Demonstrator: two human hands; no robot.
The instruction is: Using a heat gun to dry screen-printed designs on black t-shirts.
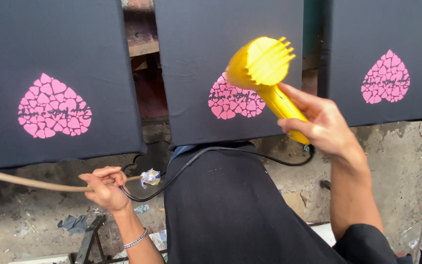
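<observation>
The right hand (326,124) is closed around the handle of a yellow heat gun (264,73), fingers wrapped tight. The ribbed nozzle hangs just above the middle black shirt (230,44), right over its pink heart print (235,100). The left hand (106,188) is curled shut on a thin tan stick (20,180) that runs off to the left edge, and the same fingers also pinch the black cord (191,159), which loops under the shirt towards the gun. A scrap of crumpled tape or paper (150,177) sits at the stick's end by the fingers.

Two more black shirts, one on the left (50,54) and one on the right (387,29), carry the same pink heart and lie on boards side by side, apart from the middle one. Below is rough concrete floor (401,156).

The likely trouble is heat: with the nozzle this near the print, holding it in one spot could scorch the ink or mark the cloth. The cord lies slack close to the board edge and could snag there, jerking the gun down onto wet ink.
</observation>
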